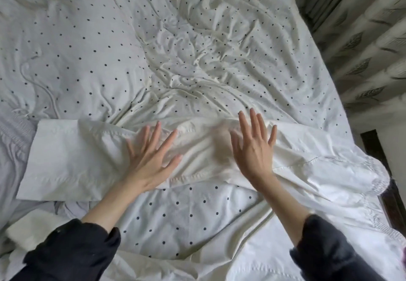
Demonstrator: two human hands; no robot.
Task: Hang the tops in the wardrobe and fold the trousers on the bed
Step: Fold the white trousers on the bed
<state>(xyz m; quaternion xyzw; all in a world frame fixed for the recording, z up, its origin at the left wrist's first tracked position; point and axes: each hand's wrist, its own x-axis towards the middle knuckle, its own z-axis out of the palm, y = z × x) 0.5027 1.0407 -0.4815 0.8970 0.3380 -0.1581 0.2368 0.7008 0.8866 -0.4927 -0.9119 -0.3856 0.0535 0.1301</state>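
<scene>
White cotton trousers (197, 162) lie flat across the near half of the bed (153, 38). Our left hand (151, 159) and right hand (252, 148) press on them, fingers spread and straight, gripping nothing. Risk: the rumpled dotted sheet (186, 214) beneath could drag and crease the fold. Curtain (362, 49) hangs right; a dark frame (373, 148) edges the bed.

Curtain (360, 45), pale with dark leaf print, hung at my right in folds. Dark wooden frame (373, 148) showed just below it. A thin white cord (47, 92) trailed in loops at far left.
</scene>
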